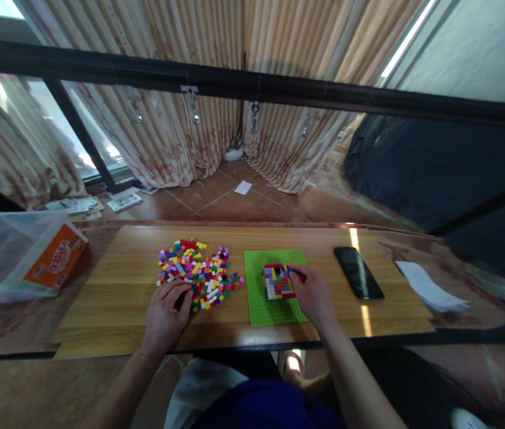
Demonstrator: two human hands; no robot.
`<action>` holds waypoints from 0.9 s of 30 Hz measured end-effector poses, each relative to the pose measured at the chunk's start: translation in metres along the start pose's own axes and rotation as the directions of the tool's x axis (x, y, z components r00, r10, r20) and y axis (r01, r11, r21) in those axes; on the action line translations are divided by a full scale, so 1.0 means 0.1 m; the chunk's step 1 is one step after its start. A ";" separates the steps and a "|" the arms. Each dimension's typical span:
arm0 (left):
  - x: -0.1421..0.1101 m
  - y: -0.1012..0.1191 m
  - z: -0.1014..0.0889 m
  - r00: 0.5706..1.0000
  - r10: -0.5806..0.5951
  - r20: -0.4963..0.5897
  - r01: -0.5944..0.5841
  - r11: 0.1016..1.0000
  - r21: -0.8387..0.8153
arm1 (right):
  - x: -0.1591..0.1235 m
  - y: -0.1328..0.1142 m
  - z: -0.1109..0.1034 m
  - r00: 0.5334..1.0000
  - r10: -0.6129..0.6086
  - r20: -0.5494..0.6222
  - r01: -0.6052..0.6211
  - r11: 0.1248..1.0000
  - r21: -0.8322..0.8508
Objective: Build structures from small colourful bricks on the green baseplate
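A loose pile of small, many-coloured toy bricks [210, 277] lies left of the middle of the table. My left hand [169, 313] rests at the pile's near left edge with its fingers curled together; whatever is between the fingertips is hidden. On a green studded baseplate [259, 313] stands a squarish block built of coloured bricks [278, 283], with a red row along its far side. My right hand [312, 292] pinches at the block's far right corner, where a bit of blue toy brick [288, 269] shows at the fingertips.
A dark phone [358, 273] lies right of the baseplate on the wooden table [113, 298]. White paper [431, 286] is farther right. A clear plastic tub [11, 256] with an orange label stands at the left. A black rail [252, 80] crosses in front of the curtains.
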State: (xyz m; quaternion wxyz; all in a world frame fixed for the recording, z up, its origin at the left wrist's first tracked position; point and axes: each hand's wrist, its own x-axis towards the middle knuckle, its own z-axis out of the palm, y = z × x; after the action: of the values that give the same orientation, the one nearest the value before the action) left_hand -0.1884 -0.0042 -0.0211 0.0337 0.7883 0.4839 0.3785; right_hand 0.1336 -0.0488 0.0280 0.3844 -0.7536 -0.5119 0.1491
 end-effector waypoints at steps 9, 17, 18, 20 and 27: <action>0.00 -0.01 0.01 1.000 0.022 -0.010 -0.022 1.000 0.015 | 0.12 0.01 0.10 0.997 0.048 0.052 -0.040 0.989 -0.145; 0.01 0.00 0.01 1.000 0.007 0.000 -0.007 1.000 0.010 | 0.14 -0.01 0.13 0.998 0.018 0.061 -0.007 0.987 -0.163; 0.01 0.00 0.01 1.000 0.006 0.002 -0.006 1.000 0.010 | 0.14 -0.02 0.13 0.998 0.017 0.063 -0.007 0.987 -0.161; 0.01 0.01 0.01 1.000 0.001 0.003 -0.001 1.000 0.008 | 0.14 -0.02 0.13 0.998 0.018 0.065 -0.008 0.988 -0.154; 0.00 0.02 0.01 1.000 0.005 -0.016 -0.005 1.000 0.008 | 0.16 0.04 0.11 0.999 0.045 -0.001 -0.045 0.991 -0.126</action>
State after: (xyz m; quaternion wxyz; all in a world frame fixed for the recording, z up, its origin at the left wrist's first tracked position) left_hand -0.1856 -0.0050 -0.0211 0.0258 0.7866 0.4836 0.3831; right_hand 0.1360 -0.0308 0.0207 0.3324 -0.7876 -0.5034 0.1259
